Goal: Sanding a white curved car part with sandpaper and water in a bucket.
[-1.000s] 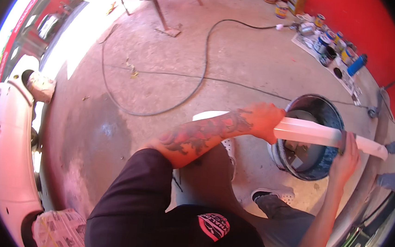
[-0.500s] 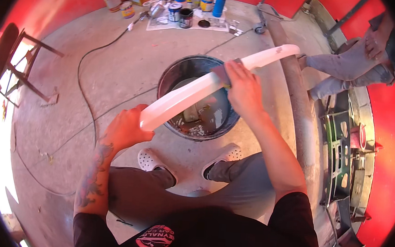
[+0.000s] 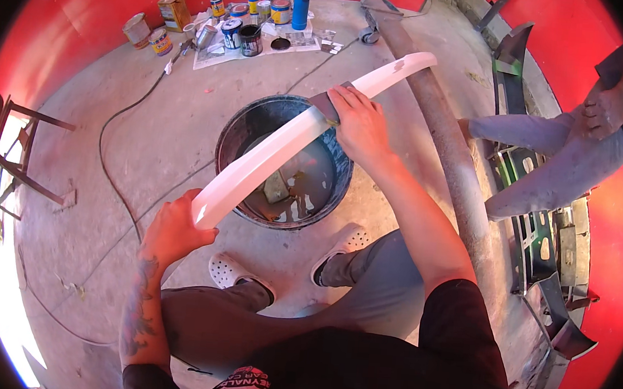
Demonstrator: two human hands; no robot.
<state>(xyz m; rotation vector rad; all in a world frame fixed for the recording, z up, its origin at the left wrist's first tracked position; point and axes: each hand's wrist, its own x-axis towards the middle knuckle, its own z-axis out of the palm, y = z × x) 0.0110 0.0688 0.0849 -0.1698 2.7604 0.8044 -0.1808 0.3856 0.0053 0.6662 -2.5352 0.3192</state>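
Observation:
A long, slightly curved white trim piece (image 3: 265,151) slants over a black bucket (image 3: 276,225) from lower left to upper right. Its near end is gripped by my left hand (image 3: 175,229), fingers and thumb closed around it. Around its middle lies a dark grey piece of sandpaper (image 3: 325,108), which my right hand (image 3: 361,127) presses onto the white surface with its fingers over the top edge. Murky water (image 3: 311,183) partly fills the bucket, with a pale block (image 3: 276,189) in it. A dull patch shows near the trim's far end.
Paint cans (image 3: 230,33) and a blue bottle (image 3: 300,8) stand on newspaper at the back. A cable (image 3: 103,145) crosses the concrete floor. Another person's legs (image 3: 547,169) reach in at right, beside a thick rail (image 3: 450,147) and dark bumper parts (image 3: 534,241). A chair (image 3: 26,146) stands left.
My view has shifted, so the bucket and cans appear further left. Both hands keep their hold on the trim and sandpaper. The other person's legs appear further apart.

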